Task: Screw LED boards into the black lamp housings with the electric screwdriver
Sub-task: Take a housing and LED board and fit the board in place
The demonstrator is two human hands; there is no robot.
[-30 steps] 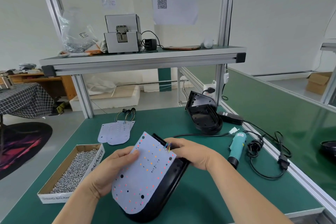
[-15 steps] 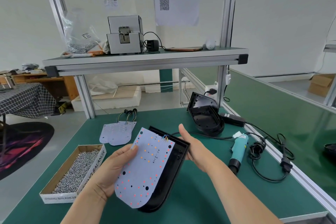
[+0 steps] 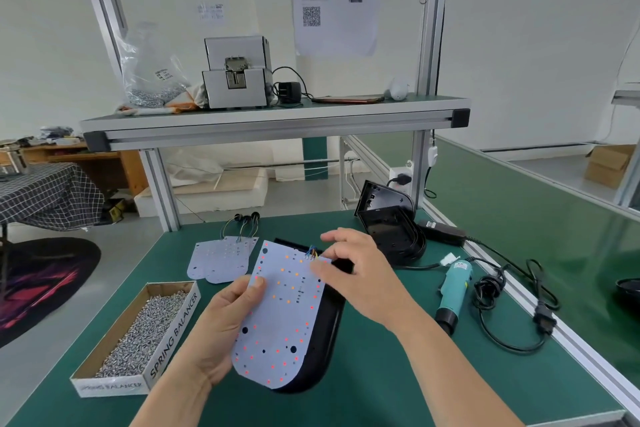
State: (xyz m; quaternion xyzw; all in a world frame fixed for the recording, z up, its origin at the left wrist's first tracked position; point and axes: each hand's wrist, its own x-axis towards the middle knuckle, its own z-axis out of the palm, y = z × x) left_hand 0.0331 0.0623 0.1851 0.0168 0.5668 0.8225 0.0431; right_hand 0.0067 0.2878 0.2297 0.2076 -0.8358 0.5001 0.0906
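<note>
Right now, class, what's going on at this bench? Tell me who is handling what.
A person is fitting an LED board onto a black lamp housing. The left grip holds the board's left edge; the right grip is at the coloured wires on its top edge, thumb and finger apart. The electric screwdriver lies untouched on the table to the right; a box of screws sits on the left.

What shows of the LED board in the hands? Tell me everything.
The LED board is a thin, flat white panel, straight at the far end, rounded at the near end, dotted with small red and orange LEDs and a few dark holes. Thin coloured wires leave its far edge. It lies tilted over the black lamp housing, which shows along its right side. The left hand grips its left edge, thumb on its face. The right hand hovers at the far right corner; contact unclear.
</note>
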